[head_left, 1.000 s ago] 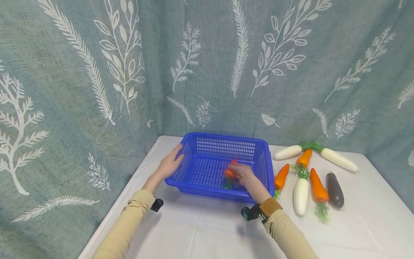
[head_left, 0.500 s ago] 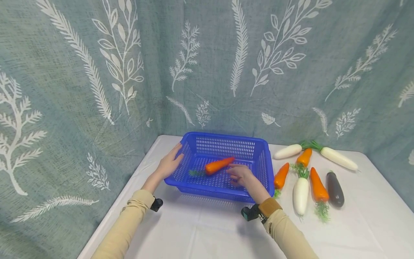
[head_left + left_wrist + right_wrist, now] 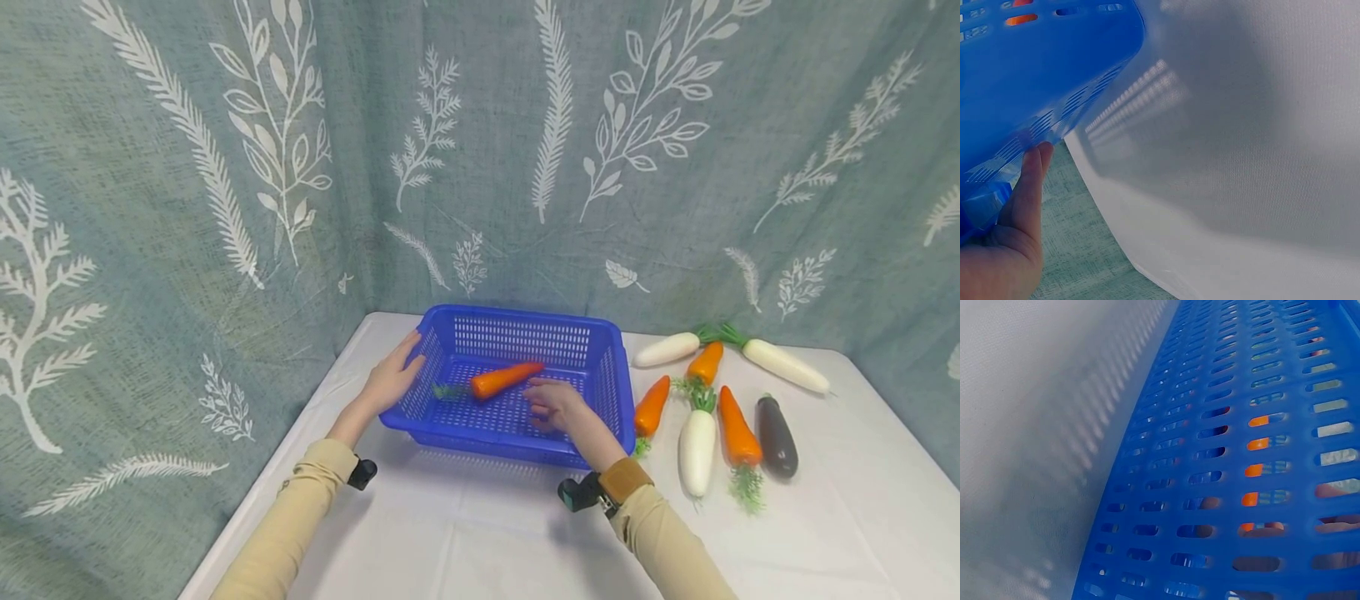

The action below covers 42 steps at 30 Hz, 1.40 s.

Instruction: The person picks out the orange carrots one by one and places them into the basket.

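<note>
In the head view a blue plastic basket [image 3: 517, 450] with slotted walls stands on the white-covered table. My left hand [image 3: 390, 379] holds its left rim; the left wrist view shows fingers [image 3: 1034, 169] against the outer wall. An orange carrot [image 3: 501, 381] with green leaves lies on the basket floor, tip pointing right. Just right of it my right hand [image 3: 558, 404] reaches over the near rim, fingers loosely bent and holding nothing. Through the slots of the basket [image 3: 1179, 437], the right wrist view shows bits of orange and of the hand.
Right of the basket lie white radishes [image 3: 697, 450], [image 3: 667, 350], [image 3: 786, 367], carrots [image 3: 652, 406], [image 3: 738, 429], [image 3: 705, 365] and a dark eggplant [image 3: 777, 437]. A patterned curtain [image 3: 495, 167] hangs behind the table [image 3: 465, 533].
My right hand has let go of the carrot, which now lies crosswise on the basket floor, left of the fingers. It has shifted slightly further left. My left hand stays at the rim.
</note>
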{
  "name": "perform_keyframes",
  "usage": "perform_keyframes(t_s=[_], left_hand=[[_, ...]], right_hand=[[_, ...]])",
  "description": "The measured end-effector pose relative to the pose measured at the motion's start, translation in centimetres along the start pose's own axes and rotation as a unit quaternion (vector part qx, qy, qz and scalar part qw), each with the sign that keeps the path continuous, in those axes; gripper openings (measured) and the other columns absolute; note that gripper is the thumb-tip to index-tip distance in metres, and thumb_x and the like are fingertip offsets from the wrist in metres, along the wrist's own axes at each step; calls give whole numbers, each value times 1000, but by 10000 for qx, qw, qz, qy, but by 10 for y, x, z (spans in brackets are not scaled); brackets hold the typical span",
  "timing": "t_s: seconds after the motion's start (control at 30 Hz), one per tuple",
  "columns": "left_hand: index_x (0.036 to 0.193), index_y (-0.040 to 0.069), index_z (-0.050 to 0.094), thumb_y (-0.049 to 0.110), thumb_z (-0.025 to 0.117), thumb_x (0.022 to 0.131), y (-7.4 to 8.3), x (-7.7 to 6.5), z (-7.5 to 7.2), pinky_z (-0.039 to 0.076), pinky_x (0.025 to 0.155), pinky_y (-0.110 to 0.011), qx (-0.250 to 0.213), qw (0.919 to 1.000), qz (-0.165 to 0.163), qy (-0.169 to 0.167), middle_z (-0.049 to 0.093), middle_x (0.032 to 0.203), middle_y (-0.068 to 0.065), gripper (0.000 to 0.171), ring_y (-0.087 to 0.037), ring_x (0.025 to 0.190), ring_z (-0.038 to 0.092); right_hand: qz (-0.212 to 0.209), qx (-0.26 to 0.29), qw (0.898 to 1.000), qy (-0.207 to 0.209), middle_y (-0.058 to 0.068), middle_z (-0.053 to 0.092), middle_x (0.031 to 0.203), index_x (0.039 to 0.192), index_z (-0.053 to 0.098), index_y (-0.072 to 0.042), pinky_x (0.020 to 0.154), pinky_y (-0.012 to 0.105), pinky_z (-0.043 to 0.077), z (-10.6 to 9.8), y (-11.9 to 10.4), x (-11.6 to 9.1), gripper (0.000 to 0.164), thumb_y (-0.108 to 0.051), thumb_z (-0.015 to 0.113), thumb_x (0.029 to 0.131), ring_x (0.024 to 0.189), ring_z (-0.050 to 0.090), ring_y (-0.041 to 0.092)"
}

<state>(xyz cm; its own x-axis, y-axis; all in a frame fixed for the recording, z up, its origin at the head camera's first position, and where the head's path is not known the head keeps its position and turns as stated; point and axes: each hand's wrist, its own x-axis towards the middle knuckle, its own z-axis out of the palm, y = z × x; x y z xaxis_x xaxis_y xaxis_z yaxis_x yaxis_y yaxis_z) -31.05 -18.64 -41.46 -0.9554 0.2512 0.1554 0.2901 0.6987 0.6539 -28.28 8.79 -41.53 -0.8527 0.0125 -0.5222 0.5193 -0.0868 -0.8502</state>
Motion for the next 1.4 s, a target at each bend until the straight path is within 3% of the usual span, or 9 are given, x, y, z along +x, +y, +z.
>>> perform_keyframes(t_s=[0.53, 0.67, 0.8, 0.83, 1.4], left_hand=[[151, -7, 24, 17, 37, 106, 1, -1, 0, 17, 118, -53, -27, 10000, -33, 22, 20, 158, -22, 53, -40, 144, 20], [151, -7, 24, 17, 37, 106, 1, -1, -1, 17, 118, -52, -18, 10000, -23, 18, 19, 158, -22, 53, -40, 144, 20], [151, -7, 24, 17, 37, 106, 1, -1, 0, 17, 118, -52, -30, 10000, -25, 28, 19, 158, -22, 53, -39, 144, 20], [151, -7, 24, 17, 37, 106, 1, -1, 0, 17, 118, -52, -37, 10000, -21, 27, 19, 158, -22, 53, -40, 144, 20], [150, -8, 25, 16, 38, 105, -2, -2, 2, 17, 118, -53, -52, 9999, 51, 73, 20, 158, -22, 52, -40, 144, 20]], right_hand=[[-66, 92, 9999, -95, 29, 38, 143, 141, 45, 3, 106, 50, 41, 0, 1, -1, 45, -1, 53, 97, 132, 38, 41], [-14, 132, 9999, -47, 28, 42, 140, 141, 47, 2, 101, 49, 46, 0, 2, 3, 44, -1, 53, 97, 130, 41, 40], [-21, 221, 9997, -103, 29, 40, 141, 142, 45, 2, 103, 49, 45, 1, 2, 1, 45, -1, 52, 97, 131, 39, 40], [-13, 233, 9996, -157, 29, 36, 145, 143, 43, 3, 108, 51, 39, 1, 1, -1, 46, 0, 51, 98, 135, 36, 41], [-69, 279, 9994, -209, 28, 38, 145, 142, 43, 2, 109, 52, 37, 1, 4, 1, 45, -2, 51, 98, 134, 36, 41]])
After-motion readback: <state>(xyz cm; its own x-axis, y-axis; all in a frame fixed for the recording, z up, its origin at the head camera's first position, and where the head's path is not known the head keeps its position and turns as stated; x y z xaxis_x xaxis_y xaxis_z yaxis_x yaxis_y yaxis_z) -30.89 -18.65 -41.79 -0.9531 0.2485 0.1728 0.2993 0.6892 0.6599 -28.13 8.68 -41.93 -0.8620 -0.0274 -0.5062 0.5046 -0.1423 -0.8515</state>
